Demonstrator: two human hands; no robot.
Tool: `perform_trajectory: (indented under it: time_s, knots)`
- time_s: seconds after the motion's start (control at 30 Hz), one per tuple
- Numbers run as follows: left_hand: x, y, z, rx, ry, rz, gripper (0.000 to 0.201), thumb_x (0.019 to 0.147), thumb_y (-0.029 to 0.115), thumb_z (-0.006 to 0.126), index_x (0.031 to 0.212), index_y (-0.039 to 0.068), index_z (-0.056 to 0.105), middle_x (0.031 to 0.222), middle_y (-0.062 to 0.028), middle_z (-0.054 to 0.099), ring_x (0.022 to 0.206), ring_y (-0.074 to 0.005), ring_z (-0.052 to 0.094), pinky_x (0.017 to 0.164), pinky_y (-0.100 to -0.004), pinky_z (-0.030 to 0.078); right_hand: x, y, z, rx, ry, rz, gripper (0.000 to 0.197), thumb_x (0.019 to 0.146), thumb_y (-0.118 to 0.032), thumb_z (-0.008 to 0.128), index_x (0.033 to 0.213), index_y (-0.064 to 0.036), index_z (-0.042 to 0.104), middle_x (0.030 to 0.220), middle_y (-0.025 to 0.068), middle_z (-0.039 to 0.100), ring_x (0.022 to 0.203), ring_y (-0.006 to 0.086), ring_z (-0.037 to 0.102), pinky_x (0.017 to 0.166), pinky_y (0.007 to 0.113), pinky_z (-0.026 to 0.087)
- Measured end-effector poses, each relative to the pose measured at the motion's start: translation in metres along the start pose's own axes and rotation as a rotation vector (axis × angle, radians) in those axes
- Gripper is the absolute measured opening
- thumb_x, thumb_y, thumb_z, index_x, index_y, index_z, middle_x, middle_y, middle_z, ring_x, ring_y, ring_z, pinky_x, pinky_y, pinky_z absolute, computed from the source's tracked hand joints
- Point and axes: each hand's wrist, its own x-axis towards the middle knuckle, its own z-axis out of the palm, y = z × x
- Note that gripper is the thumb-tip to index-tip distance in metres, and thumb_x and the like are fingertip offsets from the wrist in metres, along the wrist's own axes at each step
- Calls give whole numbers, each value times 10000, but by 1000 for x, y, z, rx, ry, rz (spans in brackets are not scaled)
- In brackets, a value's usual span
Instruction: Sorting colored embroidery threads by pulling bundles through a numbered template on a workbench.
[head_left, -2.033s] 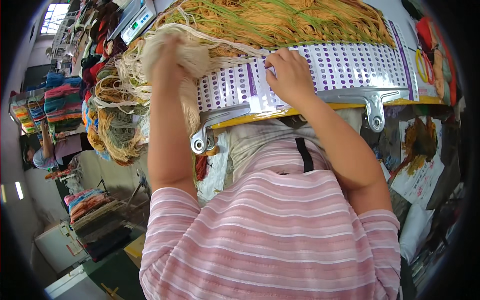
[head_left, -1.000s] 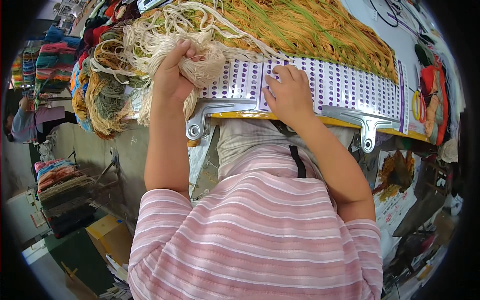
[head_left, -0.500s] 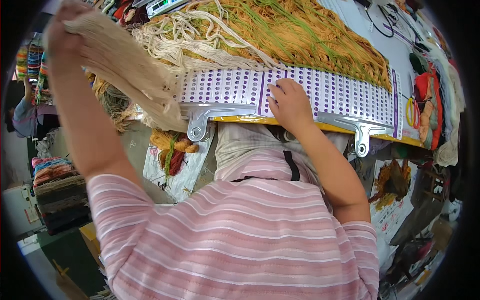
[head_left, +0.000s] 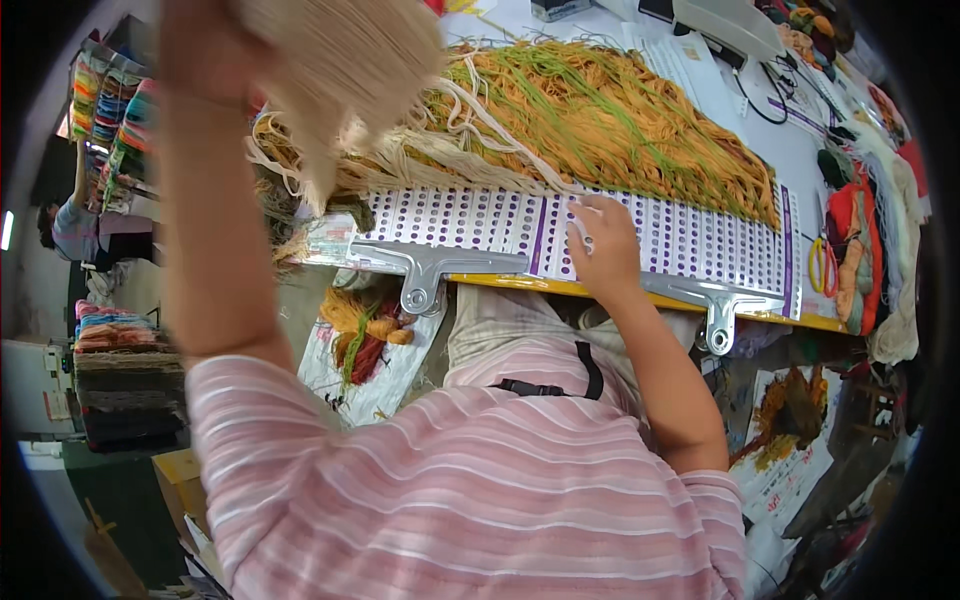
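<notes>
High at the upper left, my left hand is closed round a skein of beige yarn, which hangs from it blurred by motion. My right hand rests with loosely bent, parted fingers on a white sheet with rows of purple dots along the table's front edge. Its fingertips lie close to the end of some cream strands. Behind the sheet spreads a wide layer of mustard and green yarn, partly covered on the left by the cream strands. Two metal bulldog clips grip the table edge.
Yellow-handled scissors and bundles of red, peach and pale yarn lie at the table's right end. Cables run across the back right. On the floor, yarn lies on white sacks. Another person stands far left by yarn racks.
My left hand has swung rightward with the beige skein, lifting its lower end off the left clip and sheet. My right hand stays at the same spot on the dotted sheet. The view has shifted slightly.
</notes>
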Motion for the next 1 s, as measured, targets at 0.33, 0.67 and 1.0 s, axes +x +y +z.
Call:
perform_trajectory:
  time_s: [0.33,0.67,1.0]
  knots:
    - [-92,-138,25,371,-274,253,714,911,441,447,1414,-19,233,1379,-211,399,1269,-313,408,1046,-448,316,50,-28,-56,528,184,129,179,867,-74,574,1022,-11,635,908,102,626,812,185,585,741,281,458]
    - [-101,-172,13,406,-207,167,794,854,547,449,1415,10,287,1466,-147,300,1374,-247,248,1090,-388,216,60,-65,-47,818,-129,74,257,872,-172,618,1084,-26,611,1006,55,589,917,126,553,788,257,453]
    - [-107,-189,-1,-233,-117,-5,874,852,593,424,1422,-31,202,1417,-214,347,1344,-356,276,1099,-470,230,39,-92,-27,747,-373,130,387,832,-266,662,1067,16,539,831,133,598,752,240,600,654,342,475]
